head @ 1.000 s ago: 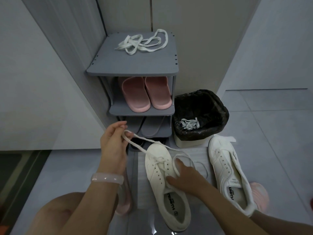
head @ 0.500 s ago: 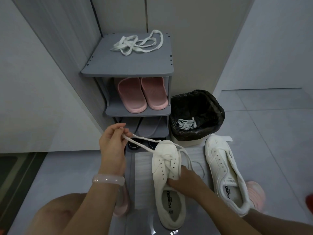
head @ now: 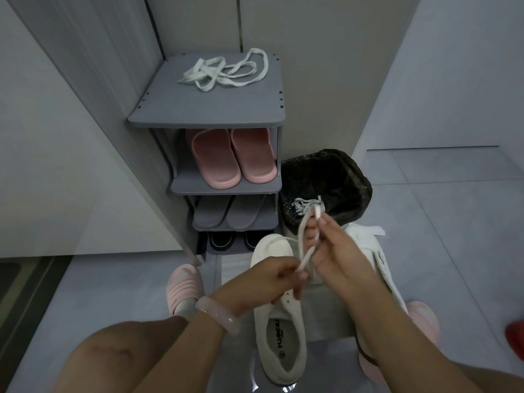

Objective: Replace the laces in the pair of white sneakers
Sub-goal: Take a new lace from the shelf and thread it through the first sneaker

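My left hand (head: pixel 279 275) and right hand (head: pixel 333 252) have come together — a second ago they were apart — both pinching the old lace (head: pixel 304 239) above the left sneaker (head: pixel 279 321) (nearly pulled free, I think).

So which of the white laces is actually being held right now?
The lace stretched between left hand and right hand; the others lie loose on the rack and in the bin.

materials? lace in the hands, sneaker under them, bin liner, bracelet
Lace: flat woven fabric, matte; it drapes limp like tape.
Sneaker: looks like smooth leather or synthetic, punched vent holes.
Bin liner: thin black plastic film, crinkled and glossy.
Bracelet: pale pink, translucent sheen; stone, glass or resin, cannot tell.
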